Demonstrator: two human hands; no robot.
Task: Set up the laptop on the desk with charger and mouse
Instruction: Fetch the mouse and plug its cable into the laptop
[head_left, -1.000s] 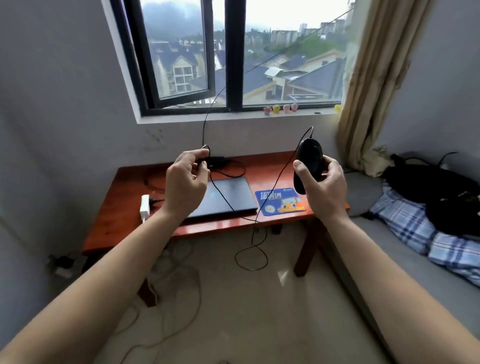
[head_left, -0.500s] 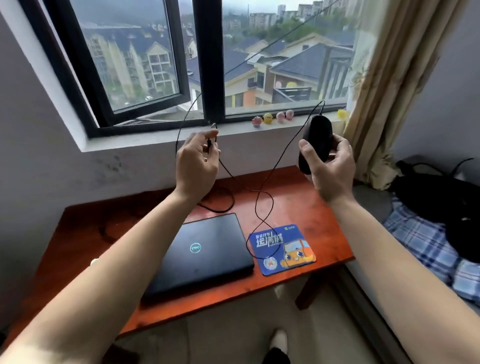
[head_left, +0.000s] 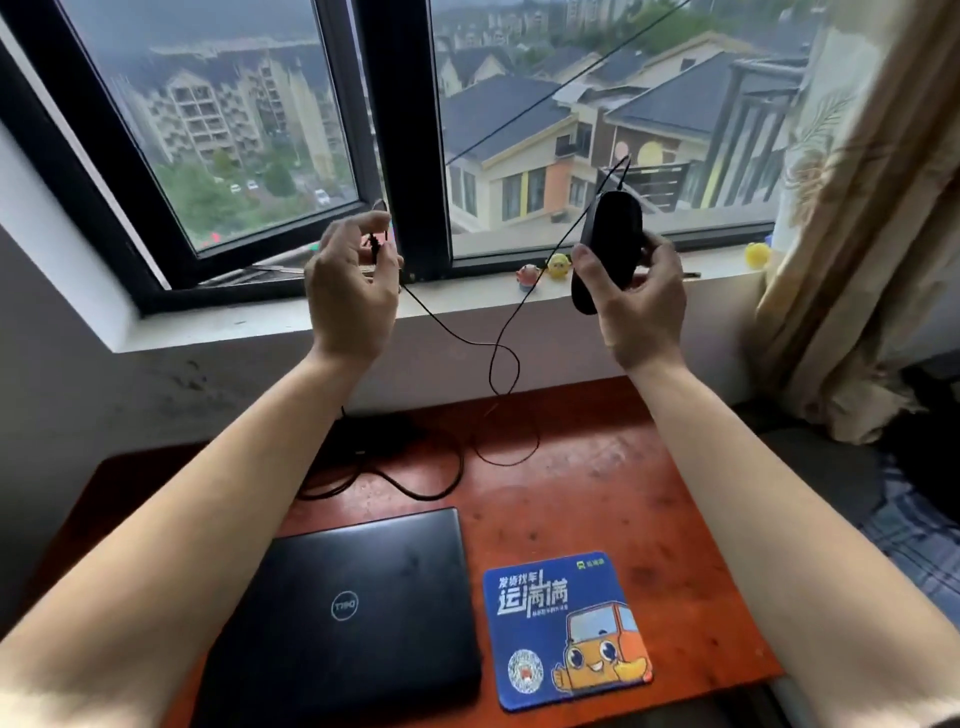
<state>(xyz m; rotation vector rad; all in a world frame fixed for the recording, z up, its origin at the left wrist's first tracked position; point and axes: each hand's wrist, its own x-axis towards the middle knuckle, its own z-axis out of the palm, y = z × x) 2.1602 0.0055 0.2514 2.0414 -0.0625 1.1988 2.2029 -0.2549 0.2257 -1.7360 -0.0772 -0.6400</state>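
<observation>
Fingers (head_left: 655, 260) of right hand (head_left: 641, 306) gripping mouse (head_left: 607, 249) upright, cable end topmost

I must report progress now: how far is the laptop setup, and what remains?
Done: the closed laptop and the mouse pad lie side by side on the desk. In hand: the right hand holds the mouse up, and the left hand pinches its cable. Left: set the mouse down, plug it in, connect the charger lying behind the laptop, open the lid.

Both arms raised; left hand (head_left: 349, 291) fingers pinched, right hand (head_left: 641, 306) fingers curled gripping.
</observation>
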